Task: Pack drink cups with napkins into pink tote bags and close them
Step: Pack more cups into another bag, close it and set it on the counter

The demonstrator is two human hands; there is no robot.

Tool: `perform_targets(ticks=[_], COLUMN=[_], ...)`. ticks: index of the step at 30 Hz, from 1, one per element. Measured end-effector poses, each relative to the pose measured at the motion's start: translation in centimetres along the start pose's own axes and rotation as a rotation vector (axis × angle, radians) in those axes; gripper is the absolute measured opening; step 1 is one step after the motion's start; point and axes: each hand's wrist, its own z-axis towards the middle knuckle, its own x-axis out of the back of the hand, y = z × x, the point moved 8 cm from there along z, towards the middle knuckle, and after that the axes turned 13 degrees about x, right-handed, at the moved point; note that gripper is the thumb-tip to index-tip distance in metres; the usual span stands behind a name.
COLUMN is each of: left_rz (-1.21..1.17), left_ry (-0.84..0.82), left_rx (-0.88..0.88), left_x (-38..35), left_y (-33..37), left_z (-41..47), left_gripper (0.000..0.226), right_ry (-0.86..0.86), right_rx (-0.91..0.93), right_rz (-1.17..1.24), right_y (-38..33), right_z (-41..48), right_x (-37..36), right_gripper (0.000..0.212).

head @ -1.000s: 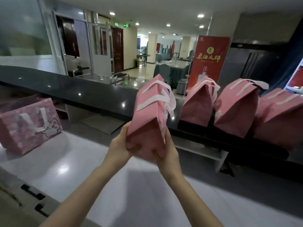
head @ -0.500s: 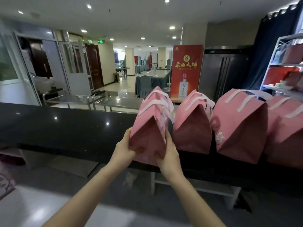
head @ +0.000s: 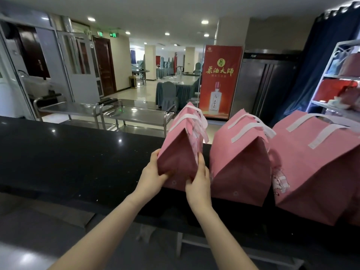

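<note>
Currently the pink tote bag with white strap handles [head: 181, 152], its top folded shut, stands upright at the near edge of the glossy black stone counter [head: 78, 156], at the left end of a row and just beside a second closed pink bag [head: 241, 162]. The left hand [head: 151, 175] grips its lower left corner, thumb on the near face and fingers curled round the side, out of view. The right hand [head: 198, 182] clamps the lower right corner, fingers pressed together up the side panel, thumb at the base. I cannot tell whether the base bears fully on the counter. The contents are not visible.

Risks, as I judge them: letting go with the base overhanging the near edge would tip the bag off the counter; any cup inside could topple and leak; sliding it right could shove the neighbouring bag.
</note>
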Motion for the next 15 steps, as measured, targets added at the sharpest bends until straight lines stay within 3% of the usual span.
perform_targets(ticks=[3, 6, 8, 11, 15], left_rz=[0.029, 0.077, 0.135, 0.3, 0.493], left_ry=[0.0, 0.013, 0.083, 0.154, 0.275], left_rx=[0.001, 0.014, 0.025, 0.034, 0.137], left_x=[0.9, 3.3, 6.3, 12.1, 22.0], left_y=[0.1, -0.8, -2.3, -5.2, -9.5], left_z=[-0.3, -2.2, -3.9, -7.1, -12.3], left_gripper=[0.073, 0.067, 0.05, 0.018, 0.01], right_ry=[0.059, 0.155, 0.173, 0.057, -0.223], right_rx=[0.054, 0.317, 0.509, 0.74, 0.924], right_rz=[-0.01, -0.154, -0.232, -0.238, -0.202], right_y=[-1.9, -6.2, -9.4, -14.1, -19.8], right_z=[-0.9, -2.3, -3.2, -4.4, -6.4], right_x=[1.2, 2.8, 2.5, -1.0, -9.7], right_gripper=[0.085, 0.079, 0.074, 0.055, 0.045])
